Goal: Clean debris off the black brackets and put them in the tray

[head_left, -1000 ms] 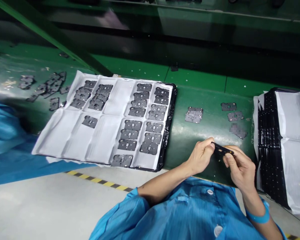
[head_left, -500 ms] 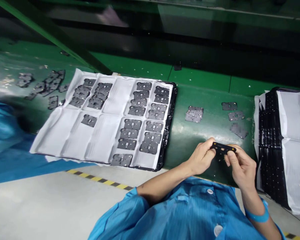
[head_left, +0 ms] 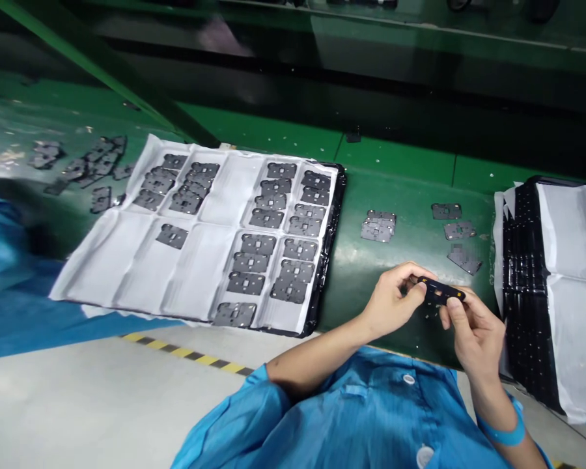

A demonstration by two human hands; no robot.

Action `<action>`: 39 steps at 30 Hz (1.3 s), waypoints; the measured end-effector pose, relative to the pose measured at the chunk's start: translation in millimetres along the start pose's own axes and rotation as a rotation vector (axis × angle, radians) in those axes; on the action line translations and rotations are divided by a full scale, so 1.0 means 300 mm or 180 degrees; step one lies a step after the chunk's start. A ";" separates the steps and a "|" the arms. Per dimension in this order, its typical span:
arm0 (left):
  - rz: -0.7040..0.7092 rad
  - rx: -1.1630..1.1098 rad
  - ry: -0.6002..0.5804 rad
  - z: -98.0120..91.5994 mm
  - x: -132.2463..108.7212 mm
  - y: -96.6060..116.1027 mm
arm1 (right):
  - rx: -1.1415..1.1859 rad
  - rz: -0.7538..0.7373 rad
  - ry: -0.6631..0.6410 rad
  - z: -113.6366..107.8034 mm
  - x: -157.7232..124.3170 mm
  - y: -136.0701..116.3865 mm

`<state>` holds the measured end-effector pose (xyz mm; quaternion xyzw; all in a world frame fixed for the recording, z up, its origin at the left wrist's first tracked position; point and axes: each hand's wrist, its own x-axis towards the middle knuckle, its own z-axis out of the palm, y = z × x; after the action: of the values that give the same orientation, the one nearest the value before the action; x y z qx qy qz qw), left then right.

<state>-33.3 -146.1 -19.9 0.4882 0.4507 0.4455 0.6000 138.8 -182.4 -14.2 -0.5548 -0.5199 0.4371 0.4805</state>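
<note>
A flat black plate with small holes and gold-coloured spots (head_left: 441,292) is held between my two hands over the front of the green bench. My left hand (head_left: 395,296) pinches its left end, thumb on the near face. The right end sits between the thumb and fingers of my right hand (head_left: 476,329). Beyond them on the bench lie similar dark plates: a small overlapping group (head_left: 379,226) and, further right, a few single ones (head_left: 460,230). What is behind the held plate is hidden.
To the left, a white-lined compartment tray (head_left: 200,254) holds many dark plates. More plates lie in a loose heap (head_left: 97,161) beside a co-worker's blue sleeve (head_left: 2,247). Stacked black trays with white liners (head_left: 527,286) stand at the right. A green beam (head_left: 102,71) slants above.
The held plate has shifted slightly right and tilted, showing a narrower face. My left thumb has moved further onto it. At the far left, part of the co-worker's hand now shows.
</note>
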 end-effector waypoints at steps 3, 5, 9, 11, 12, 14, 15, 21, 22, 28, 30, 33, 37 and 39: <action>-0.0007 -0.0171 0.0027 0.006 0.004 -0.012 | -0.0057 -0.0073 0.0001 0.003 -0.006 0.001; 0.0054 -0.0259 0.0008 0.001 0.002 -0.015 | -0.0078 -0.0085 0.0014 0.002 -0.008 0.004; 0.0127 -0.0305 -0.0074 -0.010 -0.008 -0.017 | -0.0076 -0.0052 0.0030 0.004 -0.009 0.009; 0.0159 -0.0341 -0.0076 -0.011 -0.013 -0.020 | -0.0090 -0.0031 0.0039 0.007 -0.009 0.011; 0.0168 -0.0362 -0.0060 -0.011 -0.014 -0.022 | -0.0098 -0.0022 0.0049 0.008 -0.009 0.012; 0.0158 -0.0389 -0.0023 -0.008 -0.015 -0.025 | -0.0115 0.0003 0.0035 0.010 -0.011 0.014; 0.0150 -0.0391 -0.0010 -0.006 -0.015 -0.025 | -0.0123 0.0015 0.0016 0.010 -0.012 0.016; 0.0124 -0.0328 0.0060 -0.006 -0.017 -0.011 | -0.0140 -0.0019 -0.0069 0.004 -0.020 0.027; 0.0095 -0.0305 0.0068 -0.007 -0.018 -0.009 | -0.0161 -0.0038 -0.0089 0.004 -0.020 0.027; -0.0320 -0.0352 0.0078 -0.020 -0.017 -0.017 | -0.0226 -0.0149 -0.0199 0.008 -0.014 0.017; -0.0459 -0.0386 0.0108 -0.029 -0.019 -0.015 | -0.0136 -0.0152 -0.0212 0.017 -0.016 0.013; -0.0494 0.0005 0.0119 -0.043 -0.036 0.001 | -0.0003 -0.0087 -0.0092 0.039 -0.026 0.012; -0.0434 0.0711 0.0105 -0.075 -0.054 0.005 | 0.0071 -0.0163 0.0125 0.078 -0.014 0.025; -0.0529 0.0851 0.0129 -0.091 -0.047 -0.006 | 0.0089 -0.0258 0.0195 0.089 0.008 0.030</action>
<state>-62.5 -155.1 -23.3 0.5157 0.5569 0.3401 0.5552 114.2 -177.8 -27.2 -0.5396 -0.5209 0.4073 0.5212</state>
